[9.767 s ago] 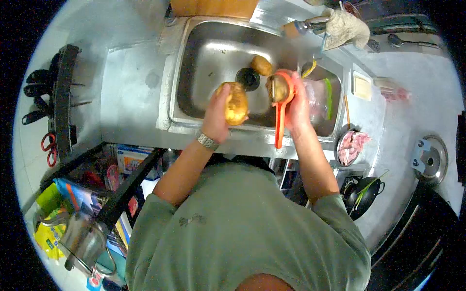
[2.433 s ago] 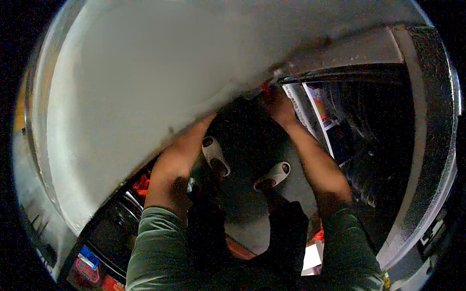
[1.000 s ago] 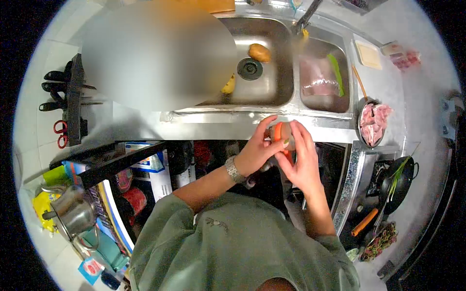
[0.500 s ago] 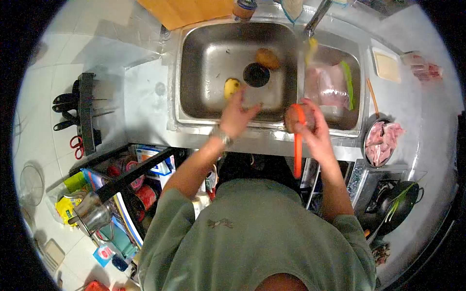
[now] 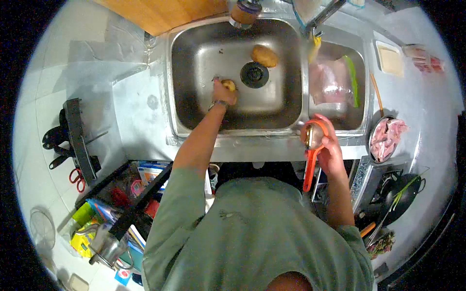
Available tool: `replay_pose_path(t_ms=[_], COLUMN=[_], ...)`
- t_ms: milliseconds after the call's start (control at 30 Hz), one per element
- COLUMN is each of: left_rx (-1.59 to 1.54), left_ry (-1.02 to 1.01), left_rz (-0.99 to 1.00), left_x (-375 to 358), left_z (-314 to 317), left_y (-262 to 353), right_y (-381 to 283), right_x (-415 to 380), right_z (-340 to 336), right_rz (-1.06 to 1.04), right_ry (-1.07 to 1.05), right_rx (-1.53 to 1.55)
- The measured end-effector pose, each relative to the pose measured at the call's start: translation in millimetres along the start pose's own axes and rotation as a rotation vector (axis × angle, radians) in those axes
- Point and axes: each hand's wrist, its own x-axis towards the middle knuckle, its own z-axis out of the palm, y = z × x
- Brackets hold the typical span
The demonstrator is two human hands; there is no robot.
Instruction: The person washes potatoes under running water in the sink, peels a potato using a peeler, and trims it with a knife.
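My left hand [image 5: 224, 93] is down in the large sink basin, its fingers closed around a small peeled yellow potato [image 5: 228, 85] that is partly hidden by them. Over the sink's front edge, my right hand [image 5: 330, 143] grips an orange peeler [image 5: 311, 167], its handle pointing down toward my body. Behind the peeler's frame, a rounded brownish thing shows against the palm; it looks like a potato but is mostly covered. An unpeeled brown potato [image 5: 264, 56] lies beside the black drain [image 5: 254, 74].
The smaller basin holds a bag of pale meat [image 5: 332, 85] with a green edge. To its right are a pan of raw meat [image 5: 387, 139] and a black wok [image 5: 402, 199]. Knives hang in a rack [image 5: 80, 138] at left. An open drawer [image 5: 131, 189] juts out below the counter.
My left hand has reached further into the basin and closed on the peeled potato. My right hand has turned the peeler, showing its head. The camera view has shifted slightly.
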Motion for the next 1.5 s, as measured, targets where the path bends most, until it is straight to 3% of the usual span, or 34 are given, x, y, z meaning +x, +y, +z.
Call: replay_pose_path(t_ms=[33, 133, 200, 267, 367, 400, 467, 533, 600, 633, 767, 800, 900, 1000, 1133, 1167, 1200, 1233, 1400, 1500], left_rx=[-0.005, -0.395, -0.305, -0.343, -1.236, -1.245, -1.754, -1.748, -1.843, -1.856, -1.665, -1.625, -1.552, -1.401, -1.343, -1.556, -1.556, -1.513, -1.450, -1.611], left_ry=[0.001, 0.081, 0.253, 0.218, -0.205, -0.210, -0.709, -0.652, -0.667, -0.650, -0.443, -0.357, -0.292, -0.306, -0.329, -0.458, -0.466, -0.433, -0.320, -0.411], left_rz=[0.015, 0.385, 0.602, 0.639, 0.324, 0.322, 0.100, 0.078, 0.034, 0.039, 0.031, 0.038, 0.179, 0.332, 0.297, 0.168, 0.163, 0.199, 0.258, 0.090], left_x=[0, -34, -93, -111, -131, -132, -129, -138, -142, -146, -164, -165, -164, -174, -194, -200, -202, -201, -191, -193], left_z=[-4, -26, -80, -100, -113, -114, -118, -125, -127, -130, -137, -136, -131, -131, -144, -146, -146, -147, -148, -152], left_y=[1, 18, 78, 95, 115, 113, 109, 117, 122, 125, 144, 148, 147, 145, 152, 153, 153, 153, 145, 144], right_y=[0, 2, 1, -1, -10, -12, -18, -24, -35, -36, -43, -48, -59, -59, -66, -70, -73, -73, -61, -57], right_x=[0, 7, 10, 15, 14, 14, 19, 28, 39, 48, 73, 77, 69, 60, 74, 80, 82, 78, 70, 58], right_z=[9, 37, 55, 70, 90, 94, 99, 106, 118, 112, 137, 141, 159, 168, 160, 156, 153, 156, 165, 171], right_rz=[0.025, -0.028, 0.014, -0.002, 0.023, 0.024, -0.026, -0.053, -0.128, -0.130, -0.572, -0.737, -0.912, -0.963, -1.004, -0.964, -0.924, -0.791, -0.655, -0.849], right_ry=[-0.029, -0.087, -0.109, -0.127, 0.005, 0.010, 0.022, -0.052, 0.062, -0.015, 0.059, 0.038, -0.115, -0.145, -0.059, -0.044, -0.026, 0.020, 0.034, -0.138], right_rx=[0.097, 0.179, 0.452, 0.469, 0.354, 0.345, 0.237, 0.264, 0.031, -0.041, -0.602, -0.768, -0.930, -1.057, -1.125, -1.087, -1.049, -0.956, -0.629, -0.987])
